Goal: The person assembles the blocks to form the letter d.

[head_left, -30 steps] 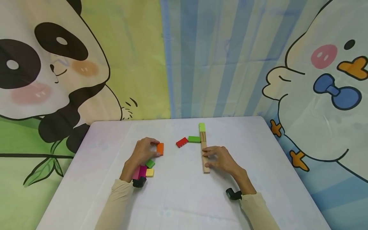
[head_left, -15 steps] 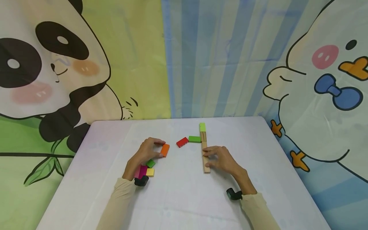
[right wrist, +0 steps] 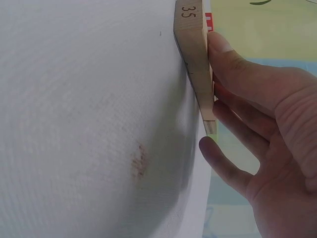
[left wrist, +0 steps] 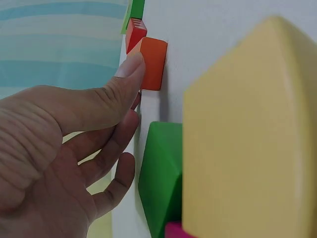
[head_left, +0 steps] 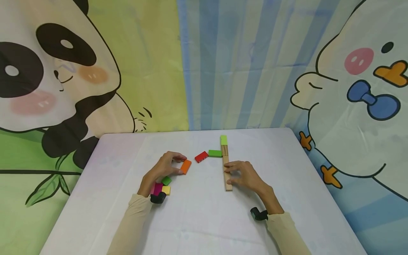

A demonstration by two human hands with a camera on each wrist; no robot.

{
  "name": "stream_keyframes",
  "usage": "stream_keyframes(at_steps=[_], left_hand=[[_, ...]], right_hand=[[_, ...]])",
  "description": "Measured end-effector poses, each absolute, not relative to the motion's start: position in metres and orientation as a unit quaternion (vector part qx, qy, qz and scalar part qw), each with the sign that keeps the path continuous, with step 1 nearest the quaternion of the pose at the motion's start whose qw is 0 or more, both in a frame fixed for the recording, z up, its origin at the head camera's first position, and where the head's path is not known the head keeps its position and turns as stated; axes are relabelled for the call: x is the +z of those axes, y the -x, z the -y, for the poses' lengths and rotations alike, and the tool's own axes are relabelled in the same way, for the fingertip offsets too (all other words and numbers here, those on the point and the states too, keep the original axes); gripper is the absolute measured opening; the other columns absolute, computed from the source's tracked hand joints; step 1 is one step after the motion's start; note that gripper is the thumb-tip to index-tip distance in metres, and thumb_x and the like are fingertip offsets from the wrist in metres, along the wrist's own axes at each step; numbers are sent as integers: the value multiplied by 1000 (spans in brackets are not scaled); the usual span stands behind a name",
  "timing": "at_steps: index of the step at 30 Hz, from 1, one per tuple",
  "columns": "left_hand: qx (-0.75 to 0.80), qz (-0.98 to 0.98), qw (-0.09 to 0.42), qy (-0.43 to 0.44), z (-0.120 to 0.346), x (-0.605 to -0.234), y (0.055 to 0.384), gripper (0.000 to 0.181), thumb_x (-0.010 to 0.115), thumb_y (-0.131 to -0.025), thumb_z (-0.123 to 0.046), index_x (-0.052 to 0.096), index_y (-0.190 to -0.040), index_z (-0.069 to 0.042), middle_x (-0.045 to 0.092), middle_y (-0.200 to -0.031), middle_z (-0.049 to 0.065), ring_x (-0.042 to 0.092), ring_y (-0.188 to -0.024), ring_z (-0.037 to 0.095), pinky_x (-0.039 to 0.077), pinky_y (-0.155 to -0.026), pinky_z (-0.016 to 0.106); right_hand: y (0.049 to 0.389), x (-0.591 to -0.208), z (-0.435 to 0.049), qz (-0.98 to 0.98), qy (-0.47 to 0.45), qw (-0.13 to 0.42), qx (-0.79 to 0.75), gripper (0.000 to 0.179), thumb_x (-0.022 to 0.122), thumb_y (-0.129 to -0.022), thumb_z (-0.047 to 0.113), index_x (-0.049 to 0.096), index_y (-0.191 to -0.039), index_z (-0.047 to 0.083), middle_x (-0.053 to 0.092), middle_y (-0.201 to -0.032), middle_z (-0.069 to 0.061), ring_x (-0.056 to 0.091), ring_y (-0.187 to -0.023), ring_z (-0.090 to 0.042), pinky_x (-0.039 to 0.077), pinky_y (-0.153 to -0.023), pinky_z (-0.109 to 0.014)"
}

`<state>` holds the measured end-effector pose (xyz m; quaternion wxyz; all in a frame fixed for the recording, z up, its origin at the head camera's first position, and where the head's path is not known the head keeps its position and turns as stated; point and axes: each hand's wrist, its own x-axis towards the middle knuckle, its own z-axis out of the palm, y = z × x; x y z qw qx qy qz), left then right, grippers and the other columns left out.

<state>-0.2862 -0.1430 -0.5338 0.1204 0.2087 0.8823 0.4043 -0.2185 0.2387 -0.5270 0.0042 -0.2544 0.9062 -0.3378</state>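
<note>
In the head view my left hand (head_left: 164,166) pinches an orange block (head_left: 186,167) between thumb and fingers, close over the table. The left wrist view has the thumb (left wrist: 106,99) against the orange block's side. My right hand (head_left: 245,176) rests its thumb and fingertips on a long plain wooden block (head_left: 228,187), marked 35 in the right wrist view. Beyond it a shorter wooden piece (head_left: 225,150) and a light green block (head_left: 224,140) continue the line. A green block (head_left: 215,153) meets this line from the left, with a red block (head_left: 201,157) slanting at its other end.
By my left wrist lie a green block (head_left: 166,180), a yellow block (head_left: 166,190) and magenta pieces (head_left: 157,188), partly hidden by the wrist camera. The white table (head_left: 204,219) ends at a cartoon-printed curtain (head_left: 153,71) behind.
My left hand has moved right with the orange block, which has turned from upright to slanted and now sits nearer the red block. My right hand stays in place on the wooden block.
</note>
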Motion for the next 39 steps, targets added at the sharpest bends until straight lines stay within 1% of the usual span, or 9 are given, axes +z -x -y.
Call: stream_keyframes(at_steps=[8,19,39], left_hand=[[408,-882,130,-196,136,-533,285,54,96,-83,-8,76,-133,-6,78,-130,9,68,-117,26,56,-111,50],[398,-884,129,-207,128,-534,285,52,98,-81,-13,77,-128,-7,78,-126,7,70,-115,24,56,-110,48],[395,-884,123,-218,121,-536,287,52,98,-81,-13,77,-128,-7,79,-125,6,70,-112,24,58,-108,48]], right_hand=[[220,-528,-239,-909,253,0,-332,45,98,-79,15,83,-120,3,76,-140,-10,69,-136,-36,51,-115,-59],[217,-526,-238,-908,245,7,-340,45,98,-79,14,83,-121,3,76,-141,-9,68,-138,-35,51,-116,-58],[219,-529,-240,-906,259,-2,-334,43,97,-80,15,83,-119,2,76,-139,-13,69,-136,-38,51,-114,-61]])
